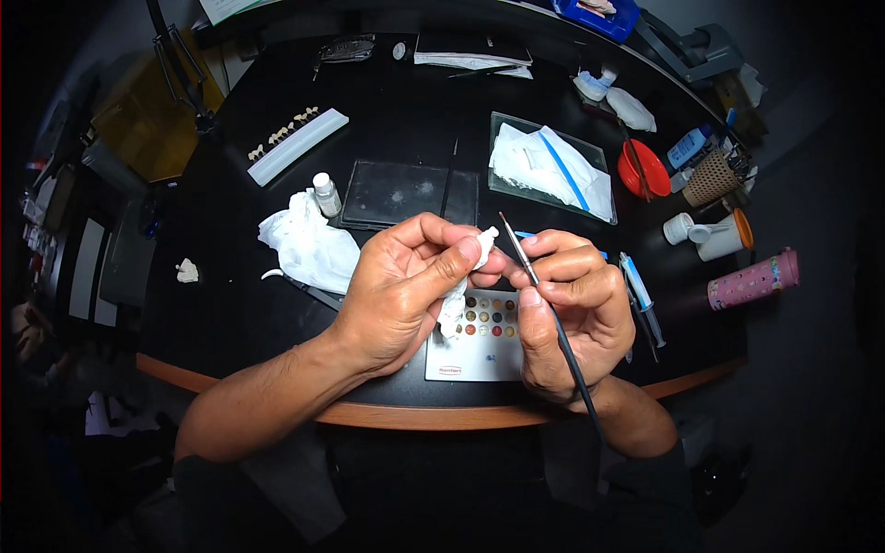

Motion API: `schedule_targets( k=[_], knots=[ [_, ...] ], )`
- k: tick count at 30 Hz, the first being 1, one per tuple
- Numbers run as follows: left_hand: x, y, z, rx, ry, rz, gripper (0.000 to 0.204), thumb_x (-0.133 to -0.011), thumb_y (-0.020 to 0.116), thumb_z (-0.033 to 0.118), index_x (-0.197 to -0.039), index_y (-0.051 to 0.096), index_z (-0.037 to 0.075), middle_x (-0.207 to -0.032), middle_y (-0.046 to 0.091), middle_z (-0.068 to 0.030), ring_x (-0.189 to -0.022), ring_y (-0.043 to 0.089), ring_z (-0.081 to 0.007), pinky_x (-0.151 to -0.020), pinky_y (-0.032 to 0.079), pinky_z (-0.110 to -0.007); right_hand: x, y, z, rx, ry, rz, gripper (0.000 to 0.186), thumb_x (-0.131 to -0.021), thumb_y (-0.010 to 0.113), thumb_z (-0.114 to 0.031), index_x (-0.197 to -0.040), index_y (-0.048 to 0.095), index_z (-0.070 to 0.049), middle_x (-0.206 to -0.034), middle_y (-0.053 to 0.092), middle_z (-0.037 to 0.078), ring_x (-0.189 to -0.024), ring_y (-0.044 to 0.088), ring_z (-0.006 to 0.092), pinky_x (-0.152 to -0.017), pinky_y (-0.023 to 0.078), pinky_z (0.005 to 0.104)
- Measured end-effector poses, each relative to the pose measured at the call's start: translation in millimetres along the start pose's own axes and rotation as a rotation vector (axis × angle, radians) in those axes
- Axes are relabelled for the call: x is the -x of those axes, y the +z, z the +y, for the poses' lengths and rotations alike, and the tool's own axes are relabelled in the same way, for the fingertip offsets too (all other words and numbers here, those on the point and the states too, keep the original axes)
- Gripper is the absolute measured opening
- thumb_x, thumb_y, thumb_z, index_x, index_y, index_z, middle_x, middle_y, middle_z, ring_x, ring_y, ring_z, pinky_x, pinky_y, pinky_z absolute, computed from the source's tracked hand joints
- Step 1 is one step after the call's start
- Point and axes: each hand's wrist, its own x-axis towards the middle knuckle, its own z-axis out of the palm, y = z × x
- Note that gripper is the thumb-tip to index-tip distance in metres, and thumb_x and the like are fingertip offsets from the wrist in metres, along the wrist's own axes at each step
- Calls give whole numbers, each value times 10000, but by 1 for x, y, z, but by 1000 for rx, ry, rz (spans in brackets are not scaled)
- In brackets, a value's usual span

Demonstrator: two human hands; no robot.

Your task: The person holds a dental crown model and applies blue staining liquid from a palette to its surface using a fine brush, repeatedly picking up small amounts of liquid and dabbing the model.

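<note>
My left hand point(396, 286) is closed, pinching a crumpled white tissue point(452, 311) between thumb and fingers. A small white tip pokes up past the thumb; I cannot make out whether it is a separate piece. In my right hand point(576, 309) is a thin dark-handled paintbrush point(564, 343), held like a pen. Its fine bristle end points up, just right of the white tip and apart from it. The fingertips of both hands come close together. Below them lies a white palette point(475, 366) with rows of small round coloured wells, partly covered by my hands.
Left of my hands are a tissue heap point(309, 244), a small capped bottle point(326, 195) and a long white holder point(297, 147) beside small tooth-shaped pieces. Beyond sits a dark flat tray point(396, 196). A glass slab point(512, 192), red bowl point(643, 169) and pink bottle point(753, 278) stand rightward.
</note>
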Motion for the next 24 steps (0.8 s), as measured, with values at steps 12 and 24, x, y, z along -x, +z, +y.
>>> schedule_targets(
  k=[12,24],
  knots=[
    [1,0,0,18,24,-13,70,-1017,657,83,-1035,613,32,-1129,673,-148,-1028,698,-173,-950,585,-322,-5,-3,0,73,-66,-59,179,-795,697,110,-884,580,7,-852,673,140,-1036,689,301,-793,622,350],
    [0,0,1,-8,12,-21,68,-1024,646,84,-1034,606,31,-1104,667,-149,-1016,689,-165,-938,585,-307,-5,-3,-1,86,-75,-60,206,-756,692,122,-871,583,-9,-851,670,121,-996,697,303,-839,576,398]
  ],
)
